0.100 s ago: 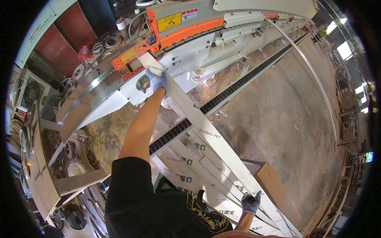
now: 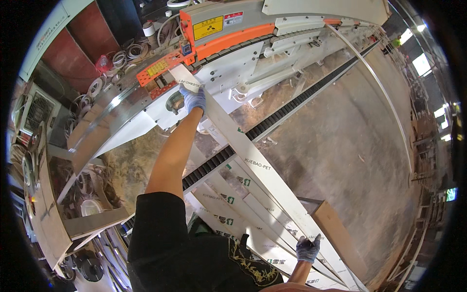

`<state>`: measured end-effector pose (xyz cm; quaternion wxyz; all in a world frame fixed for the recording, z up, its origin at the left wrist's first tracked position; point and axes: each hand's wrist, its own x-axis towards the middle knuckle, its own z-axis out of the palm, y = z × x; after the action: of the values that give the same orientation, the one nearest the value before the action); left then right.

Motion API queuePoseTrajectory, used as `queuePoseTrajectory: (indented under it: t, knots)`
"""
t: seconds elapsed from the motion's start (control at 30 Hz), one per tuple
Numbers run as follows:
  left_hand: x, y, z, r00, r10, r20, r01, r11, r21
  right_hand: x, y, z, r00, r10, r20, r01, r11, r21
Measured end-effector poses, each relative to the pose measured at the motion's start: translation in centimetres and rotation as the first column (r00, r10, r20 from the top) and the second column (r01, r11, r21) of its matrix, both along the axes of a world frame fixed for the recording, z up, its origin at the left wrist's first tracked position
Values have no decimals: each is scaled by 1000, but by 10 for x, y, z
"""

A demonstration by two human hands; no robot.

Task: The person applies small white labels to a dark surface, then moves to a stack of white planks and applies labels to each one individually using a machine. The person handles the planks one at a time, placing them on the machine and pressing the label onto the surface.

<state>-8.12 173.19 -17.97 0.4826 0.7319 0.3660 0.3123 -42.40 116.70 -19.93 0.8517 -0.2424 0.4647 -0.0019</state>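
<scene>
A long white board (image 2: 258, 163) with printed film slants from the machine at the upper left to the lower right. My left hand (image 2: 193, 99), in a pale blue glove, grips the board close to its far end, by the machine's orange-red perforated plate (image 2: 147, 77). My right hand (image 2: 307, 250), in a greyish glove, holds the board's left edge toward its near end. The thumb and a finger show on the top face; the other fingers are partly hidden. Below and to the left lies a stack of similar white boards (image 2: 233, 214).
A grey and orange machine (image 2: 253, 36) runs along the far side. A black roller track (image 2: 292, 109) passes under the held board. To the right stands a cardboard box (image 2: 335, 231) on the concrete floor. Coils of edging strip (image 2: 95, 87) and a wooden bench (image 2: 51, 214) are at left.
</scene>
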Motion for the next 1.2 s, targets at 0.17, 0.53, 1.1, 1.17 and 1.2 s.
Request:
queuePoseTrajectory:
  t: [0.17,0.53,1.1,1.17,1.2]
  knots:
    - [11,-10,18,998,-1,-57,-2,999,-47,18,0,-4,999,-3,53,4,1000,-30]
    - [53,-19,13,998,-12,-60,14,1000,26,42,-5,-9,998,-49,39,50,999,-10]
    - [183,-96,-11,993,14,-116,1,993,122,151,-74,-28,999,-42,-23,40,995,-97]
    - [212,-143,-5,963,-117,-245,176,956,236,190,-137,-42,961,-27,276,30,1000,-6]
    - [213,-148,-4,920,-162,-358,283,905,317,218,-129,-2,967,-27,253,17,999,44]
